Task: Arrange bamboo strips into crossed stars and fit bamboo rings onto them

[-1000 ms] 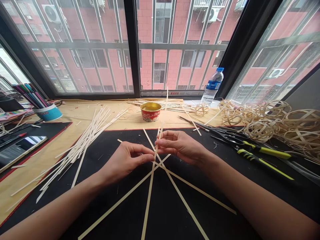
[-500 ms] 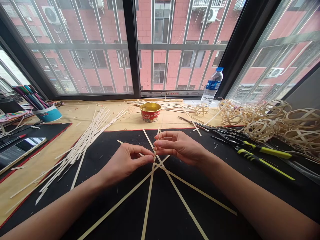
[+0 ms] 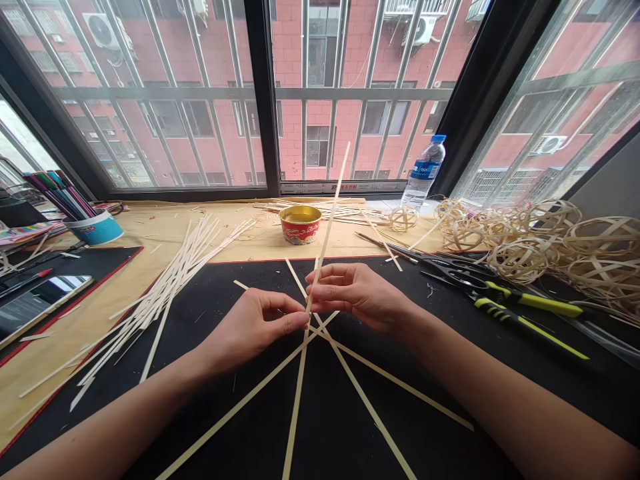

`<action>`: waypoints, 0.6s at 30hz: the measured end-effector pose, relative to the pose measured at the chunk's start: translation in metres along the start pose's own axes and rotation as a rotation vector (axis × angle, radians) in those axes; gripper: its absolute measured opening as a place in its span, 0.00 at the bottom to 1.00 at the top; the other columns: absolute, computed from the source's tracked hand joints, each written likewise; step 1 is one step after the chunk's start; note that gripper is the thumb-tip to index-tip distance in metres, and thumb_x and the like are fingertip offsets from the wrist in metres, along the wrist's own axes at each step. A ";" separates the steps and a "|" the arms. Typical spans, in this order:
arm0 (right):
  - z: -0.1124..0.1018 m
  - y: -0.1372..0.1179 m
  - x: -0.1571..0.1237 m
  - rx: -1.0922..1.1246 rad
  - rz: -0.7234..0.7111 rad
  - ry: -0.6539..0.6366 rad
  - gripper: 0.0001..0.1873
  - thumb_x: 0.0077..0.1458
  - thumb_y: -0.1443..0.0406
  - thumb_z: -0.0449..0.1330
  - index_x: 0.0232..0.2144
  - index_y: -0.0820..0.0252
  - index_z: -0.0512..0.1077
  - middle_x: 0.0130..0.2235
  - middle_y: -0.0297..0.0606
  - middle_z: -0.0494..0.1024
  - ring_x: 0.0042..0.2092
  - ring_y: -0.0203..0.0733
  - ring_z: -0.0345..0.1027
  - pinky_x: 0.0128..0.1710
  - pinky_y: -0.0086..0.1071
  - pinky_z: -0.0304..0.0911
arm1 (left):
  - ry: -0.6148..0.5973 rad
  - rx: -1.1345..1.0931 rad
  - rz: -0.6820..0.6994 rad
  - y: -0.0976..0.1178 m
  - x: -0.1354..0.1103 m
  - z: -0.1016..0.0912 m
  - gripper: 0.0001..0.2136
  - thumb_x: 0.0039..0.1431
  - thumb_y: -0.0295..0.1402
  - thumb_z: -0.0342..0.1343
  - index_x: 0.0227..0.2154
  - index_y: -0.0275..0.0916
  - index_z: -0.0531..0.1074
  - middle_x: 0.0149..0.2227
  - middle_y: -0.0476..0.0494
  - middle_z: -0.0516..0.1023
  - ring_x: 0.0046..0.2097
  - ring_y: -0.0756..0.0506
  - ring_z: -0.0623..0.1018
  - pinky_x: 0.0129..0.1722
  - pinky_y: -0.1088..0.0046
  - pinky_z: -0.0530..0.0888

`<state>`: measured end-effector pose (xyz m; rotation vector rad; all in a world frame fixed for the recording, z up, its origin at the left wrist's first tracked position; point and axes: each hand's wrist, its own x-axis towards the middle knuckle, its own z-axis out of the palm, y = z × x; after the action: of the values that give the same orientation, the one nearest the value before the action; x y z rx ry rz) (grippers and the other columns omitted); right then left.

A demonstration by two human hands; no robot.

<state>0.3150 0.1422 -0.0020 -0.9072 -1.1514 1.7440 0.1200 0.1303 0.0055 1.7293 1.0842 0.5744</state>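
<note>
Pale strip [image 3: 331, 215], long axis upward, leaning right

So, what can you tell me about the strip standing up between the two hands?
The pale strip is thin, flat and narrow, and looks like bamboo or wood. It rises above the black mat, nearly straight, leaning to the right, its upper end free. The right hand grips it; the left hand seems to pinch it lower down, where I can't tell how it continues.

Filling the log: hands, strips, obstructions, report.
Left hand pinching crossed strips near crossing. Right hand gripping raised strip. Strips fanned over black mat. Pliers rightward, apart from hands.
</note>
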 end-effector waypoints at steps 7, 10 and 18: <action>0.001 -0.003 0.000 -0.001 -0.060 0.048 0.16 0.36 0.61 0.73 0.27 0.64 0.75 0.28 0.33 0.77 0.28 0.34 0.73 0.35 0.31 0.73 | 0.004 0.015 0.006 -0.001 0.000 0.001 0.10 0.51 0.39 0.60 0.26 0.36 0.76 0.26 0.49 0.78 0.29 0.50 0.73 0.30 0.77 0.68; -0.003 -0.002 0.002 0.014 -0.117 0.096 0.15 0.39 0.60 0.72 0.27 0.63 0.75 0.29 0.33 0.77 0.29 0.33 0.73 0.35 0.31 0.73 | 0.012 0.046 0.002 0.000 0.000 0.000 0.10 0.50 0.39 0.60 0.25 0.35 0.76 0.25 0.50 0.77 0.28 0.50 0.72 0.29 0.77 0.67; -0.006 0.001 0.005 -0.054 -0.183 0.139 0.17 0.37 0.58 0.73 0.21 0.65 0.73 0.23 0.32 0.74 0.27 0.32 0.71 0.32 0.29 0.72 | -0.039 0.037 0.003 0.006 -0.003 0.002 0.14 0.54 0.43 0.57 0.29 0.36 0.78 0.28 0.49 0.78 0.31 0.49 0.72 0.33 0.76 0.68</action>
<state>0.3179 0.1484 -0.0054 -0.9106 -1.1572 1.4866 0.1232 0.1262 0.0106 1.7673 1.0710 0.5231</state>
